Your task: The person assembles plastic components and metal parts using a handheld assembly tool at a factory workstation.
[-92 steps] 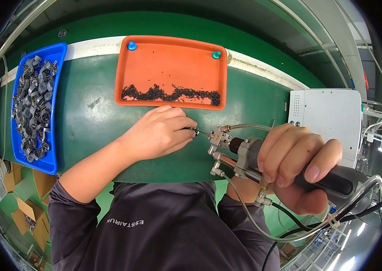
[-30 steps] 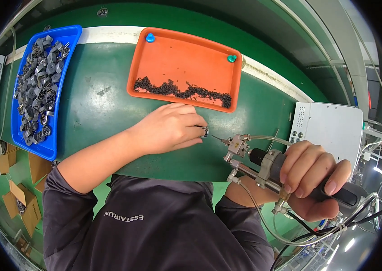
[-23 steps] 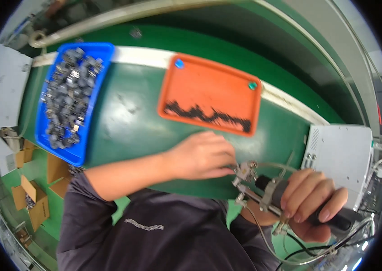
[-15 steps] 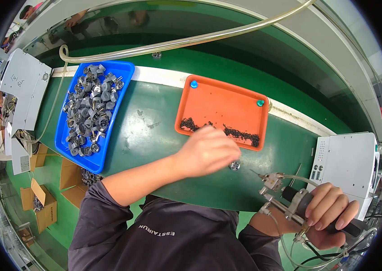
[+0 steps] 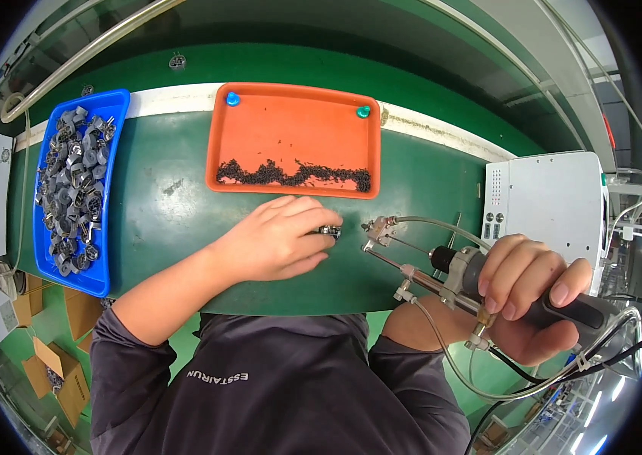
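My left hand (image 5: 283,239) is over the green workbench, its fingers closed round a small grey and shiny metal part (image 5: 329,231). My palm hides some of that part. In my right hand (image 5: 533,296) is a handheld screwdriver (image 5: 457,277) with a dark grip, metal rods and clear hoses, its fingers wrapped round the body. The driver's metal head (image 5: 380,231) points left, a short gap from the part. Just beyond my left hand lies an orange tray (image 5: 290,140), with many tiny black screws (image 5: 283,174) heaped along its near side.
A blue tray (image 5: 107,227) piled with grey and metal parts (image 5: 74,174) stands at the left. On the right is a white box-shaped machine (image 5: 548,201) with knobs. Cardboard boxes (image 5: 63,379) stand on the floor at lower left. A clear hose (image 5: 93,49) crosses the upper left.
My left hand has moved from the orange tray's near edge to the small part and closed on it. The screwdriver head has come nearer to that part. The whole view has shifted.
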### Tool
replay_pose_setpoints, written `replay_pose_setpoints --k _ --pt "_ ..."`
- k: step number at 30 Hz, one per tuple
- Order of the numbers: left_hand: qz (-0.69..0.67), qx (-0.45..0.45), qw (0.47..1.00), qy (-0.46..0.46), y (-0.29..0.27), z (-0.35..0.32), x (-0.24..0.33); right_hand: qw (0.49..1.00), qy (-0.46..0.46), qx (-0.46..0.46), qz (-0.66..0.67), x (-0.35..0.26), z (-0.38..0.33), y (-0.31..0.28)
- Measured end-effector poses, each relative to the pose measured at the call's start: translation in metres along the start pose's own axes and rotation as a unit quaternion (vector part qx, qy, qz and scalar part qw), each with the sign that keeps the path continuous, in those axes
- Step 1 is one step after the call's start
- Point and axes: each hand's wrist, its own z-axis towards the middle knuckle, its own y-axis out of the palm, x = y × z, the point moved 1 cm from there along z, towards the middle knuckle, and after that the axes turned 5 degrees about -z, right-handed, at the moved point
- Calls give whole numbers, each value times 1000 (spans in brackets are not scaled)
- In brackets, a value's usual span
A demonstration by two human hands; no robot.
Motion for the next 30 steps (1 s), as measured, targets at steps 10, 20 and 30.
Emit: replay_pose_setpoints --k 10,20,30 --pt "-16 11 999 -34 13 -7 -11 998 13 -32 46 16 3 4" --pt "-24 7 998 -63 13 -3 -10 982 67 -146 102 31 12 25" --pt "-31 7 997 -65 13 -3 -10 980 64 -150 113 34 11 28"
